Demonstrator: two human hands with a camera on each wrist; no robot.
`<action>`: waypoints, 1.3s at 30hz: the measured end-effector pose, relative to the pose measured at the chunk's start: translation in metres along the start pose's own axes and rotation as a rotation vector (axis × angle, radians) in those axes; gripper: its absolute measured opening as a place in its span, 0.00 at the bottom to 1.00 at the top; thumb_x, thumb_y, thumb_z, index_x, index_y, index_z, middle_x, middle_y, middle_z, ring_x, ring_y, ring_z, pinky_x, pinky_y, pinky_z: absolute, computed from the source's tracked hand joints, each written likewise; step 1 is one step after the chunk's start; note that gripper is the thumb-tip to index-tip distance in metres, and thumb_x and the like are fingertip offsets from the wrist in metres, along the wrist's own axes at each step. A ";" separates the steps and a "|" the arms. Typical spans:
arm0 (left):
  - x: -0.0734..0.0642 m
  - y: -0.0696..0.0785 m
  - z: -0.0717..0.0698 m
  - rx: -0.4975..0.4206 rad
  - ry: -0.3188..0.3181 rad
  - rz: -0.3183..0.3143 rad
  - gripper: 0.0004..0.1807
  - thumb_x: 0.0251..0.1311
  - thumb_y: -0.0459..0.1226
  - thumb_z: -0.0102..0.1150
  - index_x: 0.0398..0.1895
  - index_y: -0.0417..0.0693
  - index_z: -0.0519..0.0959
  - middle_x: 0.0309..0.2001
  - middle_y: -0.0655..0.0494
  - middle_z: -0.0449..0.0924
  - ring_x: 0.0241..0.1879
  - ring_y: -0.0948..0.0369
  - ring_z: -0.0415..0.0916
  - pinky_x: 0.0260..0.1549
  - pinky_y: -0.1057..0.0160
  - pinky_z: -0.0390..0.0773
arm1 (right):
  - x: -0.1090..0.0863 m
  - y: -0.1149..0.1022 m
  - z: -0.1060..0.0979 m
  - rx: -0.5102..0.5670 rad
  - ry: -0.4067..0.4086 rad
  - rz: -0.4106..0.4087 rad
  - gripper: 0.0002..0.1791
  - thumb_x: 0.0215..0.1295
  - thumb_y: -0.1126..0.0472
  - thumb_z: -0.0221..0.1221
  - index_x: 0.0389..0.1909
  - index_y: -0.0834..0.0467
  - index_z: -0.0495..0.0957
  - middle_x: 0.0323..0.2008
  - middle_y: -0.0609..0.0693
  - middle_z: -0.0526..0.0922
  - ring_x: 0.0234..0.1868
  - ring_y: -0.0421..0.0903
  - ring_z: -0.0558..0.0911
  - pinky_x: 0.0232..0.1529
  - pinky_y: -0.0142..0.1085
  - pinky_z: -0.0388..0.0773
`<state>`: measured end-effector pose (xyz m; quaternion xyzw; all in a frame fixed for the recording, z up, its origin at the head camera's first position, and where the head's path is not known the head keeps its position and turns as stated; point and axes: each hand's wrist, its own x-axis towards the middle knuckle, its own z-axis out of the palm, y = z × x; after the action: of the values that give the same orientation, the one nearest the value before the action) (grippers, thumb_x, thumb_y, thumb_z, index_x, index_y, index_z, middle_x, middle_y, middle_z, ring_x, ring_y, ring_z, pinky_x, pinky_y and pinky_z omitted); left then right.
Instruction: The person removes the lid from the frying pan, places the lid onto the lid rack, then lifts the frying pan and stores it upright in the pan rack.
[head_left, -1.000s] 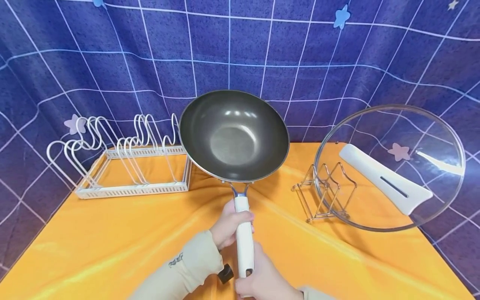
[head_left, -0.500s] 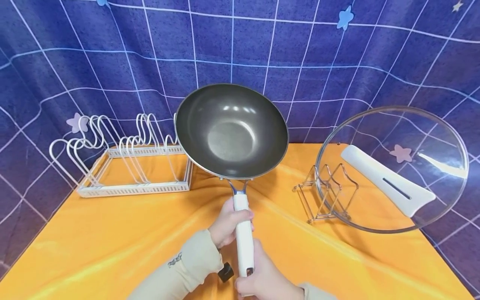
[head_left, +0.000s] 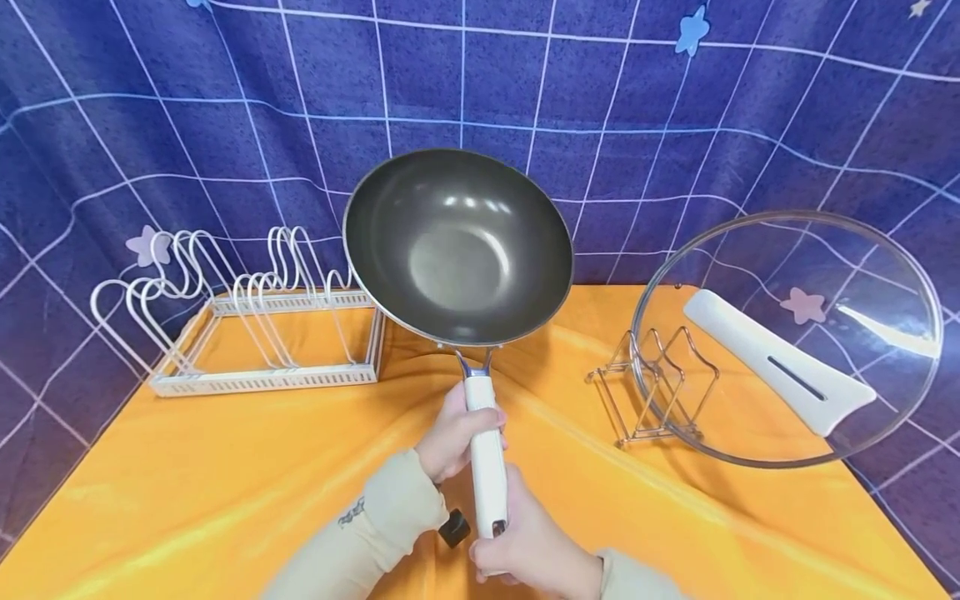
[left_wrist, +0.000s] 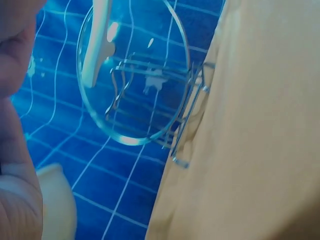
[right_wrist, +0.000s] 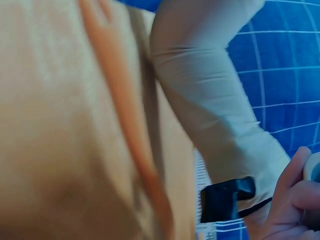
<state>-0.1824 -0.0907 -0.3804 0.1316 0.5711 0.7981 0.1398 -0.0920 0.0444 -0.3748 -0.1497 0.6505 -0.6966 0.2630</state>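
Dark-grey nonstick wok with long white handle (head_left: 459,250) held up over orange cloth-covered table (head_left: 637,508), tilted, inside facing you. Your left hand (head_left: 456,435) grips handle's upper part, thumb across top. Your right hand (head_left: 528,537) grips handle's lower end, fingers curled round it. On your right: large round clear-glass lid with white handle (head_left: 783,360), leaning in small bronze-coloured wire stand (head_left: 645,408). On your left: white metal looped rack (head_left: 262,382), right end partly behind wok rim. Blue grid-patterned curtain (head_left: 480,83) behind all
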 end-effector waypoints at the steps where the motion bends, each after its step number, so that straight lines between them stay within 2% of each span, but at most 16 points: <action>1: 0.002 0.001 -0.002 0.006 -0.018 0.005 0.18 0.51 0.26 0.51 0.43 0.40 0.58 0.28 0.51 0.70 0.22 0.59 0.74 0.29 0.61 0.80 | 0.001 0.001 -0.002 0.000 -0.004 -0.001 0.41 0.39 0.78 0.53 0.58 0.67 0.47 0.23 0.54 0.72 0.15 0.43 0.72 0.12 0.28 0.63; 4: 0.009 0.005 -0.007 0.008 -0.102 0.016 0.16 0.52 0.25 0.51 0.42 0.40 0.60 0.28 0.51 0.72 0.24 0.59 0.76 0.30 0.60 0.82 | 0.005 0.004 -0.007 -0.003 -0.019 -0.023 0.41 0.40 0.77 0.53 0.58 0.66 0.45 0.22 0.53 0.72 0.15 0.42 0.72 0.12 0.27 0.63; 7: 0.014 0.008 -0.012 -0.051 -0.196 -0.027 0.13 0.54 0.26 0.49 0.41 0.41 0.62 0.28 0.51 0.75 0.25 0.59 0.79 0.32 0.60 0.82 | 0.008 0.006 -0.013 0.010 -0.039 -0.042 0.42 0.41 0.77 0.54 0.59 0.66 0.44 0.22 0.53 0.72 0.15 0.41 0.73 0.12 0.27 0.63; 10: 0.014 0.008 -0.016 -0.109 -0.257 -0.082 0.12 0.55 0.25 0.48 0.41 0.42 0.63 0.29 0.51 0.76 0.27 0.58 0.80 0.35 0.59 0.82 | 0.008 0.009 -0.016 0.014 -0.068 -0.049 0.43 0.42 0.77 0.54 0.60 0.67 0.43 0.22 0.52 0.70 0.15 0.40 0.73 0.13 0.27 0.65; 12: 0.013 0.009 -0.018 -0.128 -0.292 -0.093 0.11 0.56 0.25 0.47 0.40 0.43 0.63 0.29 0.52 0.77 0.28 0.57 0.81 0.37 0.59 0.82 | 0.007 0.010 -0.016 0.011 -0.083 -0.047 0.43 0.43 0.77 0.54 0.60 0.66 0.43 0.23 0.51 0.69 0.15 0.39 0.72 0.14 0.27 0.67; 14: 0.011 0.009 -0.021 -0.149 -0.341 -0.082 0.11 0.56 0.24 0.46 0.41 0.44 0.63 0.31 0.52 0.79 0.31 0.57 0.81 0.38 0.59 0.81 | 0.006 0.011 -0.017 0.013 -0.090 -0.049 0.42 0.43 0.77 0.54 0.59 0.66 0.44 0.22 0.51 0.68 0.15 0.39 0.72 0.15 0.27 0.67; 19: 0.009 0.011 -0.025 -0.189 -0.516 -0.032 0.11 0.59 0.24 0.44 0.43 0.45 0.65 0.37 0.56 0.80 0.37 0.57 0.83 0.41 0.60 0.81 | 0.002 0.010 -0.016 0.060 -0.118 -0.063 0.42 0.43 0.77 0.54 0.59 0.66 0.43 0.22 0.51 0.69 0.17 0.40 0.75 0.14 0.27 0.66; 22: 0.008 0.011 -0.026 -0.192 -0.573 -0.008 0.11 0.60 0.25 0.44 0.43 0.45 0.65 0.38 0.57 0.79 0.38 0.57 0.83 0.43 0.60 0.81 | 0.001 0.010 -0.016 0.075 -0.138 -0.072 0.43 0.43 0.77 0.53 0.61 0.67 0.41 0.24 0.52 0.70 0.18 0.40 0.76 0.15 0.26 0.65; 30: 0.002 0.012 -0.027 -0.205 -0.602 0.049 0.10 0.62 0.26 0.47 0.44 0.46 0.66 0.40 0.57 0.79 0.40 0.57 0.83 0.43 0.59 0.81 | 0.001 0.012 -0.016 0.041 -0.184 -0.106 0.45 0.41 0.77 0.54 0.61 0.71 0.41 0.28 0.52 0.67 0.20 0.38 0.75 0.18 0.27 0.71; 35: -0.002 0.018 -0.028 -0.185 -0.616 0.101 0.09 0.63 0.27 0.48 0.44 0.46 0.67 0.40 0.57 0.79 0.40 0.57 0.83 0.43 0.60 0.81 | 0.003 0.012 -0.012 0.077 -0.219 -0.157 0.43 0.41 0.77 0.53 0.59 0.71 0.41 0.24 0.49 0.69 0.19 0.37 0.74 0.19 0.26 0.70; 37: -0.004 0.020 -0.028 -0.162 -0.589 0.117 0.09 0.63 0.27 0.48 0.44 0.45 0.66 0.39 0.57 0.79 0.39 0.58 0.83 0.42 0.60 0.81 | 0.004 0.012 -0.012 0.074 -0.231 -0.163 0.44 0.42 0.77 0.53 0.60 0.70 0.40 0.24 0.48 0.70 0.20 0.36 0.74 0.19 0.25 0.69; 39: -0.008 0.020 -0.027 -0.119 -0.523 0.136 0.10 0.61 0.26 0.48 0.43 0.44 0.66 0.37 0.57 0.79 0.36 0.58 0.83 0.40 0.60 0.82 | 0.004 0.010 -0.012 0.042 -0.218 -0.157 0.45 0.41 0.76 0.55 0.61 0.71 0.42 0.27 0.50 0.69 0.23 0.37 0.73 0.21 0.26 0.69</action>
<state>-0.1862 -0.1233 -0.3703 0.3627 0.4576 0.7768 0.2360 -0.0997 0.0518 -0.3869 -0.2695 0.5896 -0.7082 0.2797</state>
